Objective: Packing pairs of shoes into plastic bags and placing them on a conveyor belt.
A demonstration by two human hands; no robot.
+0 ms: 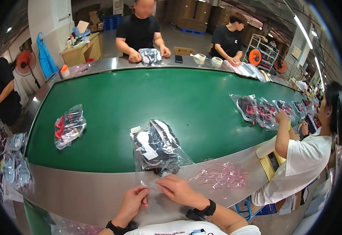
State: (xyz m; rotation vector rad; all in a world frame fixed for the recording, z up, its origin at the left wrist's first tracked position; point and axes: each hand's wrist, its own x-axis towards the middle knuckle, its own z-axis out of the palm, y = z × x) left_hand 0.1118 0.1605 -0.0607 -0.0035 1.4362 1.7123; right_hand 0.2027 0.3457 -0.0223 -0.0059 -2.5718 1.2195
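Note:
Close to my body over the metal edge, my left hand (133,203) is closed in a pinch on one end of a thin pink tie (152,189). My right hand (178,190), palm down with its fingers together, pinches the tie's other side. Just beyond my fingers lies a clear plastic bag (155,147) of black and white sandals, its gathered near end overhanging the belt's edge. To the right of my right hand, a loose pile of pink ties (223,176) rests on the metal.
A green conveyor belt (202,117) bends away ahead. Bagged red and black sandals (70,127) lie at left, and several more bags (263,111) at right. A co-worker in white (308,156) sits right; another person (141,35) handles a bag across the belt.

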